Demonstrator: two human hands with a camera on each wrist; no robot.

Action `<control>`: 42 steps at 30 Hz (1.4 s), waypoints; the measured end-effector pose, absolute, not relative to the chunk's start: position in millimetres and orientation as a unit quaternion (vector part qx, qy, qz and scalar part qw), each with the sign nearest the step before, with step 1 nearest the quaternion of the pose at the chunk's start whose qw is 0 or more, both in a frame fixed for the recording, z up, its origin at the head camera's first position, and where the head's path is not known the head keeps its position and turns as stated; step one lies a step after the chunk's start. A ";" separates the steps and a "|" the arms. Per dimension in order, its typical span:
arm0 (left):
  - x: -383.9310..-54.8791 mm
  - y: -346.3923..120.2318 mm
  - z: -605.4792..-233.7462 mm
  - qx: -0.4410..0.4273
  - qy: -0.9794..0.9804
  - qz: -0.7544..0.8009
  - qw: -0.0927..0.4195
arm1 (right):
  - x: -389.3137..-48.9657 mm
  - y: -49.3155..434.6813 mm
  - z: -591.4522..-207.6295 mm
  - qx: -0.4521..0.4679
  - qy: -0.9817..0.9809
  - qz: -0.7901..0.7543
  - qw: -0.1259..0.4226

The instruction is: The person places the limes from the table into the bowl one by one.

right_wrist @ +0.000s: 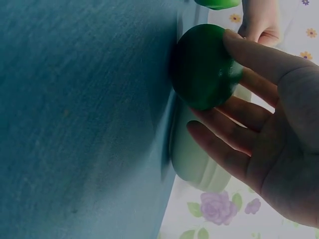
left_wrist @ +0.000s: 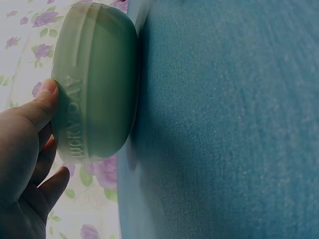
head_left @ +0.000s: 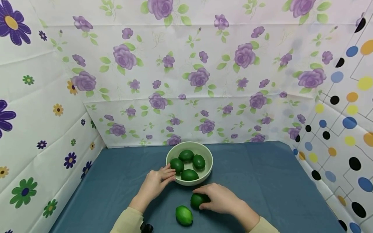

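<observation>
A pale green bowl (head_left: 208, 173) stands on the table with several dark green limes (head_left: 189, 175) inside. My left hand (head_left: 157, 181) rests on the bowl's left rim, fingers reaching over it. In the left wrist view, the thumb touches the rim of the bowl (left_wrist: 99, 89), which has raised lettering. Just in front of the bowl, my right hand (head_left: 221, 199) grips a dark green lime (head_left: 198, 200) between thumb and fingers. The right wrist view shows this lime (right_wrist: 202, 69) close to the cloth. A brighter green lime (head_left: 184, 215) lies to its left.
Blue cloth (head_left: 262, 174) covers the table. A flowered sheet (head_left: 180, 81) hangs behind the bowl, with patterned sheets along the left (head_left: 43, 136) and right (head_left: 338, 142) sides. A small black object (head_left: 147, 228) shows beside the left sleeve.
</observation>
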State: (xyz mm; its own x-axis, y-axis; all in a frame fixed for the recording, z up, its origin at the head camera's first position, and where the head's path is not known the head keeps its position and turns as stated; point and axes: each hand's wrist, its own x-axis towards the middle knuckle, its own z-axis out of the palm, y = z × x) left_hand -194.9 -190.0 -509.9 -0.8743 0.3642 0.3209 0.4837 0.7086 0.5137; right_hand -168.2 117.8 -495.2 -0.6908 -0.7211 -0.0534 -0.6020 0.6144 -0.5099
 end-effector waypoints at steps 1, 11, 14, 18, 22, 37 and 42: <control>-194.9 -190.0 -509.6 -0.231 -0.919 -0.304 0.099 | -168.1 117.6 -495.1 -0.371 0.890 -0.233 0.128; -195.3 -190.0 -511.6 -0.244 -0.915 -0.299 0.117 | -169.1 117.1 -495.0 -0.360 0.895 -0.228 0.132; -195.3 -189.8 -512.0 -0.244 -0.915 -0.298 0.117 | -168.8 118.0 -495.7 -0.358 0.895 -0.233 0.132; -194.8 -189.6 -512.1 -0.244 -0.916 -0.296 0.116 | -169.0 119.0 -495.4 -0.358 0.894 -0.235 0.130; -194.1 -189.2 -511.6 -0.241 -0.916 -0.298 0.114 | -168.7 120.3 -494.7 -0.358 0.893 -0.239 0.130; -193.8 -190.7 -513.5 -0.248 -0.910 -0.308 0.130 | -170.7 129.9 -492.2 -0.348 0.889 -0.261 0.144; -194.1 -191.3 -513.5 -0.249 -0.908 -0.308 0.132 | -173.6 135.5 -491.0 -0.345 0.889 -0.269 0.137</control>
State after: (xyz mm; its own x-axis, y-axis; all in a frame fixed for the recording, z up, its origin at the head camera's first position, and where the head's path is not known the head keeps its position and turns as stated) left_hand -194.1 -191.3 -513.5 -0.8408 0.3713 0.3939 0.5344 0.6856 0.4943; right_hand -173.6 135.5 -491.0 -0.7241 -0.6872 -0.0586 -0.5392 0.6170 -0.5732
